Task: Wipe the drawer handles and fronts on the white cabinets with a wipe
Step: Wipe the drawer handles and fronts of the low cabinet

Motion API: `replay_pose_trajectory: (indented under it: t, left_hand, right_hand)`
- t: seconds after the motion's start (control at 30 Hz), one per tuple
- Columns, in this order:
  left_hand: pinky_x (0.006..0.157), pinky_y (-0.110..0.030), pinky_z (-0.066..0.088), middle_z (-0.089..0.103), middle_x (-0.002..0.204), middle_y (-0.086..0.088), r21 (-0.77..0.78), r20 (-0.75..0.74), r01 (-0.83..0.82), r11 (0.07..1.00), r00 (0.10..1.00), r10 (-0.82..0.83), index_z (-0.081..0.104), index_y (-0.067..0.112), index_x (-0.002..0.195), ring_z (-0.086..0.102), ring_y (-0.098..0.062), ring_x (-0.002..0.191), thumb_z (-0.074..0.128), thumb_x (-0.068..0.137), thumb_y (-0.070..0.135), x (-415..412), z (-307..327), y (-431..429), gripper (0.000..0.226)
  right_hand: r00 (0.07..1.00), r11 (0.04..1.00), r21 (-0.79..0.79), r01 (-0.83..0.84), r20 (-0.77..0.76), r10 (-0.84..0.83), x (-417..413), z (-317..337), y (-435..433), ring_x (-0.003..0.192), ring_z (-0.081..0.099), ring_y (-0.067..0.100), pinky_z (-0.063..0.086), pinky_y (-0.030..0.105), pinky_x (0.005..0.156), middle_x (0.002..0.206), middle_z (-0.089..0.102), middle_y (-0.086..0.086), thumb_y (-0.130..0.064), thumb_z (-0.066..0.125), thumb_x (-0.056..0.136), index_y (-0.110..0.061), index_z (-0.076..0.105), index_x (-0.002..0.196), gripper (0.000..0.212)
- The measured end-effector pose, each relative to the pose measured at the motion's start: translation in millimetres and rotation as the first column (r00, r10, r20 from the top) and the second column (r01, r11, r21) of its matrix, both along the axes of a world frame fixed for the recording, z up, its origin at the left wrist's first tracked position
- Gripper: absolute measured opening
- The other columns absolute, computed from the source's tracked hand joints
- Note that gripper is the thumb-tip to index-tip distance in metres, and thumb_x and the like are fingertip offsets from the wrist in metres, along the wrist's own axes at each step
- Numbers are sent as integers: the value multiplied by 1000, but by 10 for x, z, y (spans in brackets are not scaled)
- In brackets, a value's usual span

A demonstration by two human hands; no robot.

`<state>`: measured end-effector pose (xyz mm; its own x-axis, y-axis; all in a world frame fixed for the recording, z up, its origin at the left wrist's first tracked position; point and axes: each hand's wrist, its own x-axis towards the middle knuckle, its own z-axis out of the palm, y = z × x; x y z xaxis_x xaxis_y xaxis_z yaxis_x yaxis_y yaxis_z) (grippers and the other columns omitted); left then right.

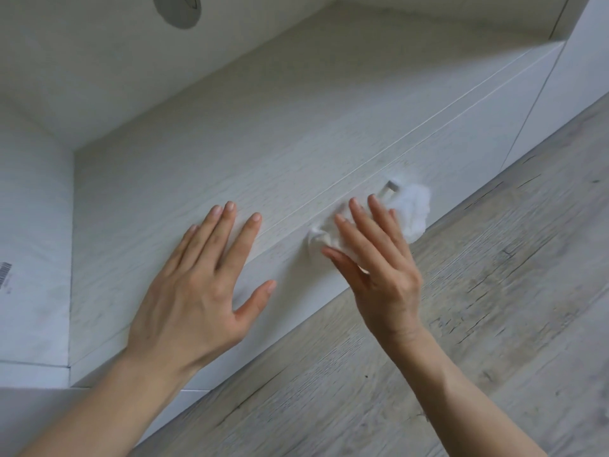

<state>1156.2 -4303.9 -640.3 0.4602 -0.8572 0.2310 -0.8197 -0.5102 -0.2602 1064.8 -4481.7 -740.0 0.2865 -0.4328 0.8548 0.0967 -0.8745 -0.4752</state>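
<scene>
We see a white wipe (413, 209), crumpled, draped over the handle (391, 185) on the lower drawer front (296, 285), right of centre. The right hand (379, 265) presses it there with straight fingers. Wipe bunches out both sides of the hand: big wad on the right, small twisted end on the left. Only one metal end of the handle shows; the rest is under the wipe. Drawer fronts are white with faint wood grain, shut flush, with thin seams between them. The upper drawer front (214, 143) lies just beyond the seams.
</scene>
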Motion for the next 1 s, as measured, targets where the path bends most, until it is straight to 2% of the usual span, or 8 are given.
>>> replay_pose_trajectory:
  t: [0.1, 0.2, 0.37, 0.53, 0.7, 0.77, 0.9, 1.0]
  left_hand:
    - [117, -32, 13, 31, 153, -16, -3, 7, -3, 1000, 1000, 3, 27, 12, 150, 26, -25, 142, 29, 95, 54, 0, -7, -3, 70]
    - [117, -32, 13, 31, 153, -16, 6, 6, -6, 1000, 1000, 6, 26, 13, 150, 25, -24, 142, 23, 97, 57, 0, -3, -6, 69]
    - [117, -32, 14, 30, 153, -16, 10, 8, -8, 1000, 1000, 8, 26, 13, 150, 24, -24, 143, 22, 97, 58, 3, -11, -1, 70]
    - [117, -33, 14, 31, 153, -15, 20, 1, -8, 1000, 1000, 8, 27, 13, 150, 26, -24, 142, 19, 97, 59, 5, -9, -2, 71]
    - [117, -33, 13, 31, 152, -16, 13, 17, -14, 1000, 1000, 14, 28, 13, 150, 27, -25, 142, 21, 97, 59, -1, -18, -7, 71]
    - [117, -32, 13, 31, 152, -16, 15, 19, -13, 1000, 1000, 12, 27, 13, 150, 27, -25, 141, 20, 97, 60, -2, -12, -13, 71]
    - [117, -33, 13, 31, 153, -15, 17, 17, -10, 1000, 1000, 10, 26, 13, 150, 26, -24, 142, 21, 96, 59, -4, -9, -6, 72]
    - [117, -33, 13, 31, 152, -16, 12, 25, -9, 1000, 1000, 9, 27, 12, 150, 27, -25, 141, 21, 96, 59, -3, -15, -13, 71]
  right_hand:
    - [999, 998, 33, 52, 8, -53, -12, 7, -33, 128, 46, 30, 41, 45, 107, 127, 55, 12, -28, 67, 90, -3, 58, 118, 38]
    - [1000, 1000, 14, -16, -6, 16, 44, 26, 159, 129, 45, 25, 35, 40, 112, 128, 53, 10, -21, 65, 91, -3, 59, 119, 34]
    - [998, 996, 59, 60, 24, -62, 2, 1, -11, 126, 48, 30, 43, 46, 105, 126, 55, 15, -28, 67, 89, -2, 57, 117, 40]
    - [999, 999, 12, -39, 29, 38, 21, 6, 100, 125, 49, 26, 38, 41, 110, 124, 56, 12, -19, 61, 94, -4, 60, 114, 26]
    - [999, 981, 190, 26, 24, -31, -15, 29, -8, 131, 37, 40, 40, 49, 107, 131, 49, 20, -23, 55, 97, -3, 60, 117, 29]
    - [1000, 989, 146, -1, 1, 1, 39, 30, 138, 132, 36, 41, 37, 49, 109, 130, 52, 19, -23, 54, 98, -5, 59, 118, 28]
    - [1000, 999, 45, 7, -13, -6, 9, -17, 42, 131, 41, 30, 44, 58, 99, 129, 54, 15, -28, 58, 96, -10, 61, 120, 30]
    - [995, 995, 13, 99, -27, -98, -17, -8, -87, 129, 43, 31, 37, 53, 108, 130, 51, 15, -37, 60, 93, -11, 61, 118, 36]
